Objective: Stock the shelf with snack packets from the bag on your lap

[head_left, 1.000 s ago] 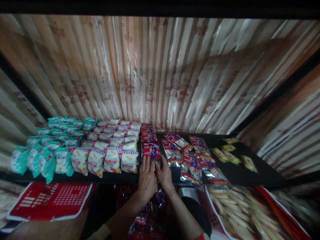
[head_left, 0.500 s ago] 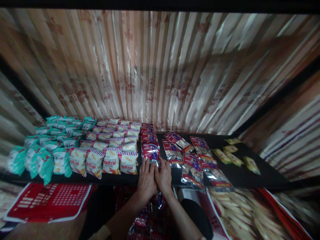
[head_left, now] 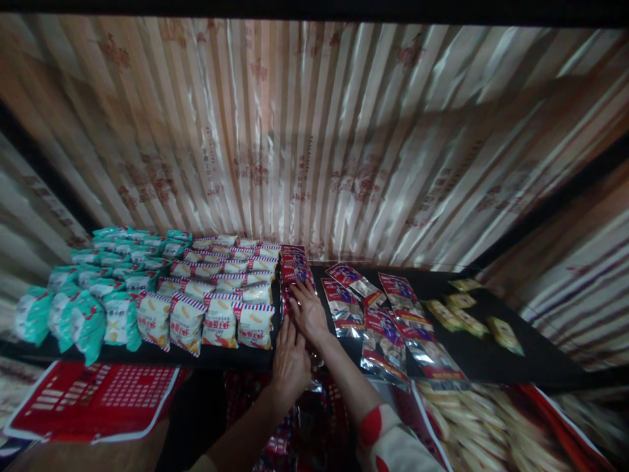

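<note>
A column of overlapping red-and-purple snack packets (head_left: 295,257) lies on the black shelf (head_left: 344,345). Across the nearer packets rests my right hand (head_left: 310,314), open, its fingers stretched forward. My left hand (head_left: 291,360) lies just in front and to the left, fingers extended over the near end of the column and holding nothing that I can see. The hands cover much of the nearest packet. Beside the column on the left stand rows of white shrimp-snack bags (head_left: 219,319). Looser red-and-silver packets (head_left: 343,305) are spread out to the right.
Teal snack bags (head_left: 88,324) fill the shelf's left end. Several small yellow packs (head_left: 504,334) lie toward the right. Below are a red basket (head_left: 98,400), more red packets (head_left: 280,446) and a bin of long pale packets (head_left: 486,426). Striped sheeting (head_left: 275,131) hangs behind.
My right hand has moved forward and slightly left onto the packet column. My left hand has shifted a little toward me. The camera view has moved slightly.
</note>
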The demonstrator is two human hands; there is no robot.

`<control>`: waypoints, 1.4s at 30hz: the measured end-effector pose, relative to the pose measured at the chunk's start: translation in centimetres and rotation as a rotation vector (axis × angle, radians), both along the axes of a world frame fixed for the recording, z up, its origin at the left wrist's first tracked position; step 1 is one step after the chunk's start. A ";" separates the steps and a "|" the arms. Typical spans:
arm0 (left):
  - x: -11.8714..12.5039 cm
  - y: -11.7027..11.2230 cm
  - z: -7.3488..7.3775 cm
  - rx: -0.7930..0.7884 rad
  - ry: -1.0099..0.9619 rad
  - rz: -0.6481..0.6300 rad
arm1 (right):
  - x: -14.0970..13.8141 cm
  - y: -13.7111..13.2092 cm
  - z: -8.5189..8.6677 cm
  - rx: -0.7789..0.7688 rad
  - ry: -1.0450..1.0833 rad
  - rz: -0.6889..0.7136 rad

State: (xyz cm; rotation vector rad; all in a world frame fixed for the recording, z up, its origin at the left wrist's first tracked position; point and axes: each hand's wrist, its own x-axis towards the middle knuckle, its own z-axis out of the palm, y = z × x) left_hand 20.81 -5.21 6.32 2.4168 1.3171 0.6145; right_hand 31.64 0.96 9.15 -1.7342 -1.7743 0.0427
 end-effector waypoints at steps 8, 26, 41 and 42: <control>-0.1 0.1 0.2 -0.002 -0.007 0.007 | -0.4 2.0 -0.6 -0.075 -0.205 -0.052; 0.2 -0.1 -0.5 0.004 -0.032 0.037 | -0.4 2.2 -1.6 -0.080 -0.223 -0.049; 0.2 -0.3 -0.5 0.036 -0.042 0.035 | -0.5 2.0 -1.2 -0.047 -0.212 -0.052; 0.2 -0.3 -0.4 0.035 -0.034 0.033 | -0.5 2.0 -1.1 -0.031 -0.205 -0.050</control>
